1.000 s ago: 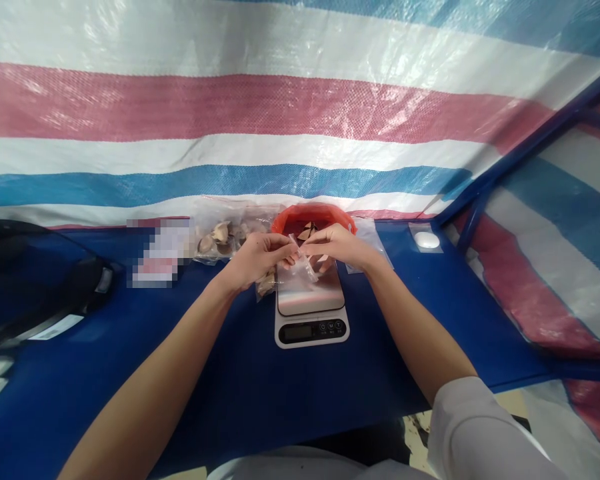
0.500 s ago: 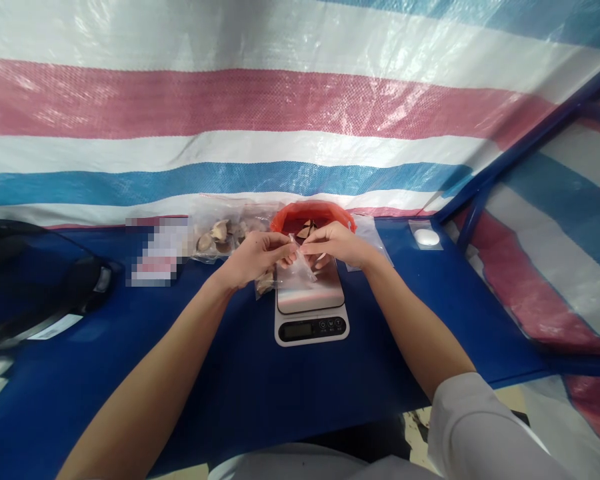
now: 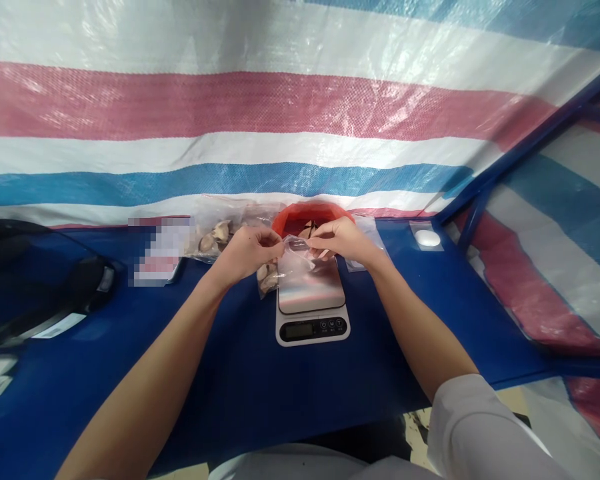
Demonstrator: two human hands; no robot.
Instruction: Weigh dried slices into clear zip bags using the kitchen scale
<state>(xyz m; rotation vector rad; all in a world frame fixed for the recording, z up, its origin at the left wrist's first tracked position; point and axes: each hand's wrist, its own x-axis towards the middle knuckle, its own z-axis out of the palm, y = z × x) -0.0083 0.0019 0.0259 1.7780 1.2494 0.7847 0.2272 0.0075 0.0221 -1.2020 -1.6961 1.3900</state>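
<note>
Between my two hands a small clear plastic bag [image 3: 297,260] is stretched by its top edge, above a digital kitchen scale [image 3: 313,297]. My left hand [image 3: 253,252] pinches one side of the bag's mouth. On the other side, my right hand [image 3: 343,240] grips the edge between thumb and fingers. No contents show inside the bag. Just behind the hands sits a red plastic bag [image 3: 293,215] with brown dried pieces in it, partly covered by my right hand. A small clear bag of pale dried slices [image 3: 267,280] lies against the scale's left side.
Larger clear bags of dried pieces [image 3: 215,237] lie at the back left, beside a blurred-out flat item [image 3: 160,253]. Flat clear bags [image 3: 370,240] rest behind my right hand. A white oval object [image 3: 427,238] lies farther right. A black item [image 3: 93,280] occupies the left.
My hands have moved slightly apart, and the bag's mouth is now spread wider between them. More of the small bag beside the scale shows.
</note>
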